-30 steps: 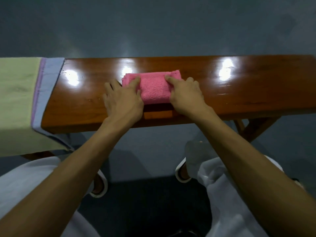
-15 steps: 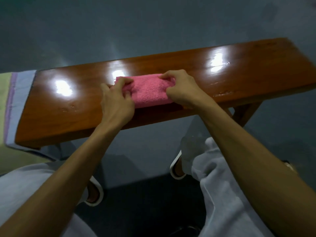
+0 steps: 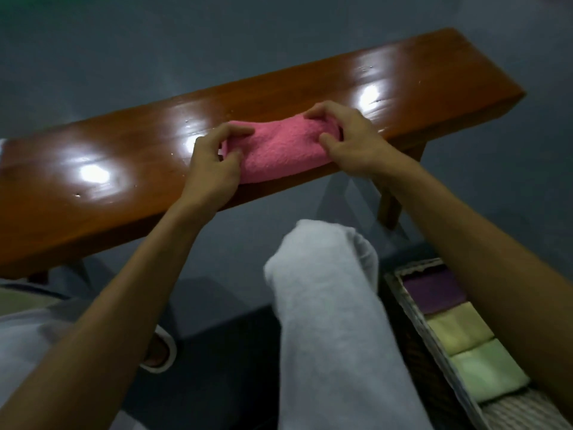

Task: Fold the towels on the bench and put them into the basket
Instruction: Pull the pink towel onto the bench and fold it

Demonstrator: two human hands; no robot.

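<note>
On glossy wooden bench (image 3: 93, 193), plush pink towel (image 3: 279, 150) folded oblong — left hand (image 3: 210, 172) pinching one end, right hand (image 3: 353, 144) the other.

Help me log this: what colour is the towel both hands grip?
The towel is pink; head view shows it.

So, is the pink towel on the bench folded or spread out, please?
Folded: the pink towel is a compact bundle on the bench, pinched at its ends by the left hand and right hand.
</note>
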